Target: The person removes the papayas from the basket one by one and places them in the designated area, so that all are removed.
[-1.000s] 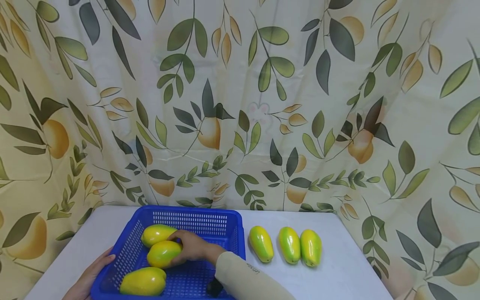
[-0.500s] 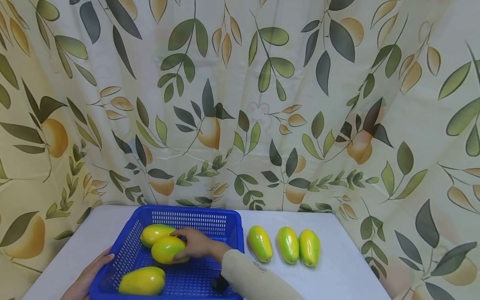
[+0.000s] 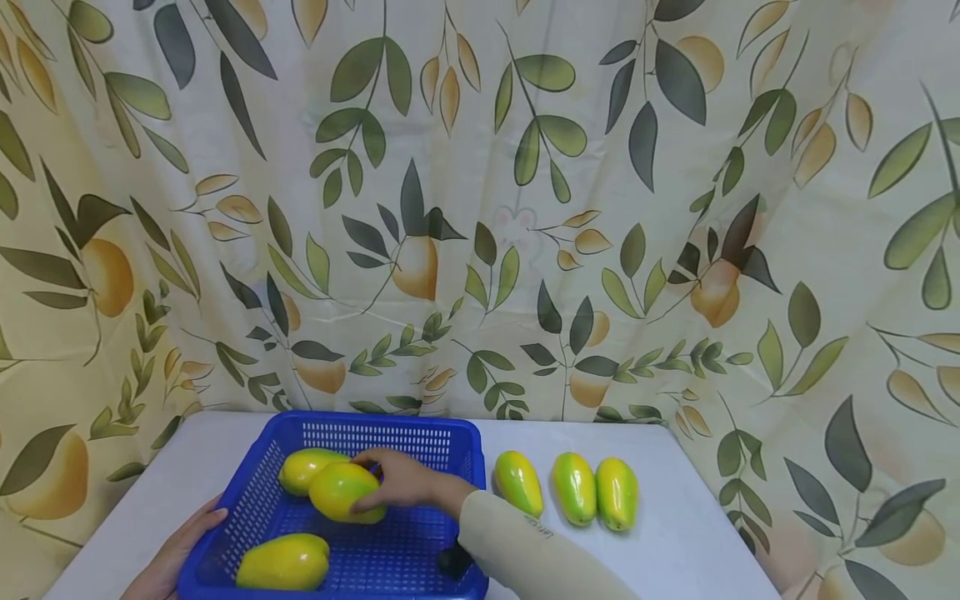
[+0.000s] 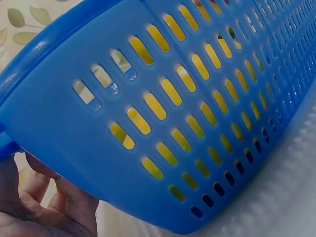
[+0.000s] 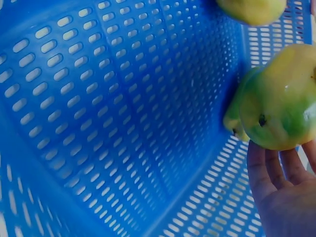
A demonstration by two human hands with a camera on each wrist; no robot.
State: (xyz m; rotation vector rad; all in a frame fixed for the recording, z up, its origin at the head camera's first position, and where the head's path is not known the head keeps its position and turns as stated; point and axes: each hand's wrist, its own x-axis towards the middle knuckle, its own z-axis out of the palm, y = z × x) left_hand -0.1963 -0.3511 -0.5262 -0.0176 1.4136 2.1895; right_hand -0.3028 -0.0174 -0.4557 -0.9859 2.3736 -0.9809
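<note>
My right hand [image 3: 408, 479] grips a yellow-green papaya [image 3: 341, 490] over the inside of the blue plastic basket [image 3: 468, 446]. In the right wrist view the fingers [image 5: 276, 170] curl around the held papaya [image 5: 284, 106], whose dark end spot shows. Behind it in the basket lies a second papaya [image 3: 303, 468], partly covered by the held one in the head view. A third papaya [image 3: 283, 562] rests at the basket's near left. My left hand [image 3: 180, 550] holds the basket's left side; in the left wrist view its fingers [image 4: 74, 202] are curled under the rim.
Three more papayas stand outside the basket on the white table [image 3: 675, 550]: one papaya [image 3: 519, 483] close to its right wall, and a papaya [image 3: 574, 489] beside another papaya [image 3: 617, 493] farther right. A leaf-patterned curtain [image 3: 480, 208] hangs behind the table.
My right hand has lifted the gripped papaya slightly up and moved it to the right, over the basket. The left hand keeps its hold, and the other papayas have not moved.
</note>
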